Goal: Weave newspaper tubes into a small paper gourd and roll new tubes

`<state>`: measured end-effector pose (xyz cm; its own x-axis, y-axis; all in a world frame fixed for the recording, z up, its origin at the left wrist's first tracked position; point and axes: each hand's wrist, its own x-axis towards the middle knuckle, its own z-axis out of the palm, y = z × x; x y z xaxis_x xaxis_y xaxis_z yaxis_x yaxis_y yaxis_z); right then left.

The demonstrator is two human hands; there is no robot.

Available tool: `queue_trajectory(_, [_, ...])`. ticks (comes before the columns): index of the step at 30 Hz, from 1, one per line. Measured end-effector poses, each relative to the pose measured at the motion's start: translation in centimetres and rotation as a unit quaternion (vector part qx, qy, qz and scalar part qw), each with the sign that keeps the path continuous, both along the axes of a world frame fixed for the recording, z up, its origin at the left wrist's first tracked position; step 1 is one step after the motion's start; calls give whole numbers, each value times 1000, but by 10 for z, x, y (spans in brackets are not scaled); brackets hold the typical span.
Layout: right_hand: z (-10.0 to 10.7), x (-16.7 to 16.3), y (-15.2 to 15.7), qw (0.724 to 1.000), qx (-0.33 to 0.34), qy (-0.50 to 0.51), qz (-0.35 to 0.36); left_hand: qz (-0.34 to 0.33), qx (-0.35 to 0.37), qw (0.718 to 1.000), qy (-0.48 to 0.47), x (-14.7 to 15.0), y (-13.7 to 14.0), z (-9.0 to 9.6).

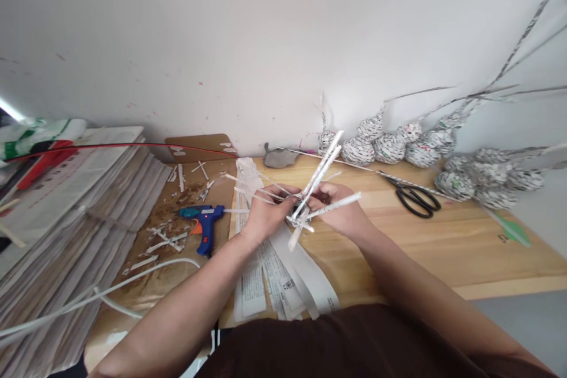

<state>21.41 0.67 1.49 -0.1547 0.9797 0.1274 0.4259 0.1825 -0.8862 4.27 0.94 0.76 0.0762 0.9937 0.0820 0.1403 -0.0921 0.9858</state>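
Between my two hands, above the wooden table, is a small woven piece of rolled newspaper strips [319,172], its ends sticking out in several directions. My left hand [271,208] pinches its left side with thumb and fingers. On the other side, my right hand [339,205] grips the piece with curled fingers, partly behind the strips. Flat cut newspaper strips [283,277] lie fanned on the table beneath and below my hands. A blue glue gun [207,225] rests to the left of my left hand.
Woven newspaper balls with long tails [390,146] line the wall at the right. Black scissors [416,198] lie before them. Stacked newspapers [101,201] fill the left side, near paper scraps [166,240] on cardboard. A grey object [280,157] sits at the back.
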Motion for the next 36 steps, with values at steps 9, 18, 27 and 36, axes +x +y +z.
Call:
queue_trajectory(9, [-3, -1, -1, 999, -22, 20, -28, 30, 50, 997, 52, 9, -9, 4])
queue_trajectory(18, [-1, 3, 0, 999, 6, -33, -17, -29, 29, 999, 9, 5, -6, -5])
queue_trajectory(27, [8, 7, -2, 984, 148, -96, 32, -46, -32, 997, -56, 7, -7, 0])
queue_trajectory(36, [7, 6, -4, 980, 140, -136, 31, -62, 37, 997, -39, 11, -8, 1])
